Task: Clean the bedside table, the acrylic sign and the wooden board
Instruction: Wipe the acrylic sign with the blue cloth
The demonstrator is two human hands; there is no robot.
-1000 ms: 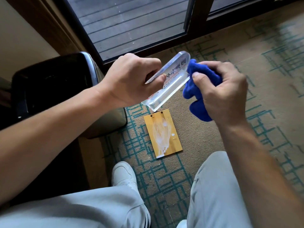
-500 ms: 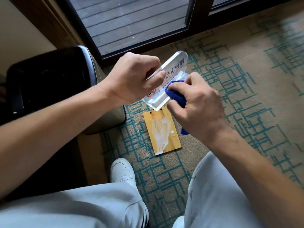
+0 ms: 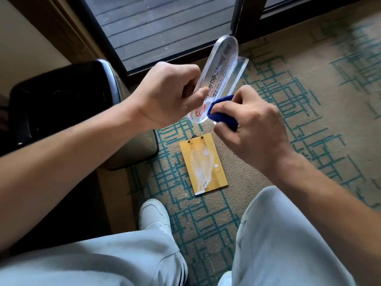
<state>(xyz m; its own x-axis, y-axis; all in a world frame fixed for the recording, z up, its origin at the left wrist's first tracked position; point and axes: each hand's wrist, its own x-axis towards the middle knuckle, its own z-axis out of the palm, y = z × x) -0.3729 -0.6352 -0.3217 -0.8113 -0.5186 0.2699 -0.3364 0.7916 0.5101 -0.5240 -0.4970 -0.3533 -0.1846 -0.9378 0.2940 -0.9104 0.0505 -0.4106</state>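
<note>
Hands: left hand (image 3: 165, 93) curls round the near end of the acrylic sign (image 3: 218, 79), thumb on its face; right hand (image 3: 253, 129) is bunched tight round a blue cloth (image 3: 221, 112) and presses it on the sign's lower end.
Carpet: beige carpet (image 3: 309, 120) with a teal line pattern fills the right and middle of the view.
Glass door: dark-framed glass door (image 3: 165, 27) runs across the top, with decking boards seen through it.
Legs: light grey trousers (image 3: 288, 244) in the foreground, one white shoe (image 3: 154, 215) planted on the carpet between the knees.
Black bin: glossy black bin (image 3: 61, 100) stands on the left, partly behind the left forearm.
Acrylic sign: clear, rounded slab with a clear base, held in the air and tilted, far end pointing up toward the door; printed text and a red round mark show near the cloth, plus white smears.
Wooden board: yellowish wooden board (image 3: 204, 164) lies flat on the carpet below the hands, well apart from them, streaked with white foam down its middle; two small holes at its top edge.
Blue cloth: mostly hidden in the right fist, only a fold showing against the sign.
</note>
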